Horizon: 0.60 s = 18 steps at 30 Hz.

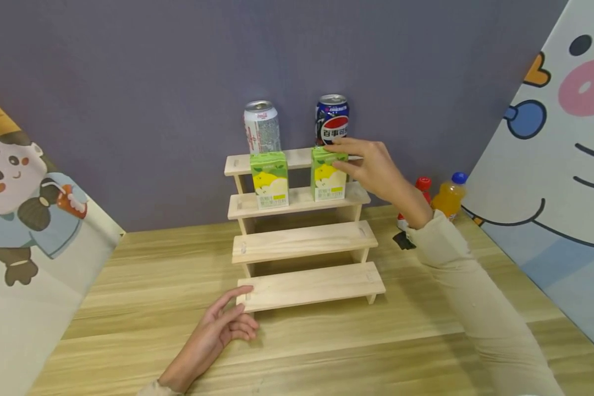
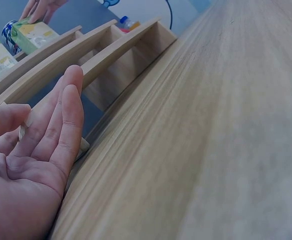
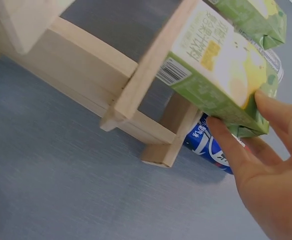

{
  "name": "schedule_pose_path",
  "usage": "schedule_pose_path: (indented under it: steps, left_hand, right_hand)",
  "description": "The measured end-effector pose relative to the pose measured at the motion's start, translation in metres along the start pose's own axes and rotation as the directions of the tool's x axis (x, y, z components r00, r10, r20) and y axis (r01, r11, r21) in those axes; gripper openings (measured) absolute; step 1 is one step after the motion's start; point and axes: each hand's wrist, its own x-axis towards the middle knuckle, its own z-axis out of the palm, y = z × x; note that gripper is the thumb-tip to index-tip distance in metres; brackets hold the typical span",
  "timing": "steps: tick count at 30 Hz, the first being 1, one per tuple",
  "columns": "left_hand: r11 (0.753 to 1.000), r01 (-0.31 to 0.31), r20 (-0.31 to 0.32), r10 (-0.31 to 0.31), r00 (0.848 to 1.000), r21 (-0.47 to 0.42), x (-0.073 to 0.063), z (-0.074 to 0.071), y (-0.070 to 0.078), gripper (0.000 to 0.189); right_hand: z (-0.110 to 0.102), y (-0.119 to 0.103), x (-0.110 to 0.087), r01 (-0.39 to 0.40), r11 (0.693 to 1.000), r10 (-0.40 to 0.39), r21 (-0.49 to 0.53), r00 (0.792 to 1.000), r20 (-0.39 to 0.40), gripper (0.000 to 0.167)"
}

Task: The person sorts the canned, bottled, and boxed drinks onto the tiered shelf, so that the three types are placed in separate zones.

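A stepped wooden shelf (image 1: 304,242) stands against the back wall. At the front left corner of its lowest step, my left hand (image 1: 223,324) pinches the board between thumb and index finger; the other fingers hang below. My right hand (image 1: 373,165) holds the upper part of the right juice box (image 1: 329,179), green and white with yellow fruit, on the second step from the top. In the right wrist view, the thumb lies on the box's front and a fingertip touches its side. A matching left juice box (image 1: 270,184) stands beside it.
On the top step stand a white can (image 1: 263,129) at left and a blue Pepsi can (image 1: 332,118) behind the right box. A red-capped bottle (image 1: 423,187), an orange drink bottle (image 1: 449,195) and a small black item (image 1: 403,240) are right of the shelf. Cartoon-printed panels flank the table.
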Motion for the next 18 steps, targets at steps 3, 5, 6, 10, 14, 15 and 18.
schedule_pose_path:
  steps: [3, 5, 6, 10, 14, 15, 18]
  left_hand:
    - [1.0, 0.001, -0.001, -0.001, 1.0, 0.003, 0.001, -0.001, 0.0, 0.045]
    - [1.0, -0.001, 0.002, 0.001, 1.0, 0.005, 0.002, -0.001, 0.001, 0.045]
    - [1.0, -0.001, 0.003, 0.001, 1.0, 0.005, 0.002, -0.001, 0.001, 0.045]
    - [1.0, -0.003, 0.006, 0.003, 1.0, 0.006, 0.002, -0.001, 0.001, 0.045]
    - [1.0, -0.004, 0.009, 0.004, 1.0, 0.006, 0.001, -0.001, 0.0, 0.045]
    - [1.0, -0.005, 0.01, 0.005, 1.0, 0.006, 0.001, -0.001, 0.0, 0.045]
    - [1.0, -0.008, 0.013, 0.008, 1.0, 0.002, 0.001, -0.002, 0.0, 0.045]
  right_hand:
    - [0.003, 0.0, -0.002, -0.004, 1.0, 0.004, 0.01, 1.0, -0.021, 0.04]
    - [0.005, 0.001, -0.005, -0.006, 1.0, 0.007, 0.016, 0.999, -0.043, 0.041]
    - [0.006, 0.001, -0.006, -0.007, 1.0, 0.008, 0.014, 0.998, -0.055, 0.041]
    - [0.011, 0.002, -0.011, 0.002, 1.0, -0.002, -0.002, 0.995, -0.099, 0.044]
    - [0.014, 0.003, -0.017, 0.031, 0.999, -0.032, -0.014, 0.99, -0.135, 0.049]
    - [0.014, 0.003, -0.018, 0.04, 0.999, -0.042, -0.017, 0.988, -0.147, 0.05]
    - [0.011, 0.004, -0.024, 0.05, 0.998, -0.056, -0.041, 0.983, -0.176, 0.052]
